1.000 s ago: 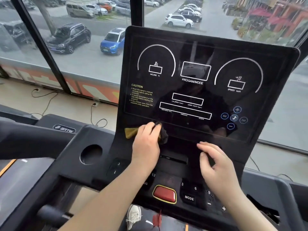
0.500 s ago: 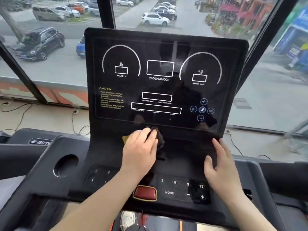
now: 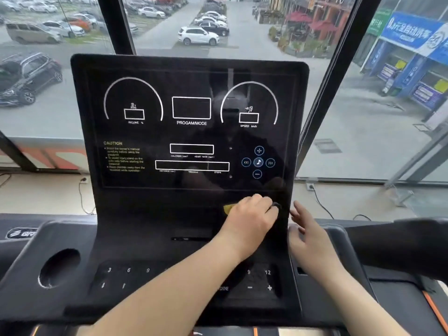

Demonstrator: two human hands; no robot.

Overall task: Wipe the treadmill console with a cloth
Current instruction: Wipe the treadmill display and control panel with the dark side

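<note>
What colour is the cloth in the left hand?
The cloth is yellow, with a dark end beyond the left hand; the head view shows it.

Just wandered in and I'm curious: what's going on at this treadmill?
A person is wiping the treadmill console with a cloth. Their left hand grips the yellow and dark cloth and presses it on the strip just below the display, near its right end. The right hand is open, fingers straight, at the console's right edge. The display windows look blank.
</note>
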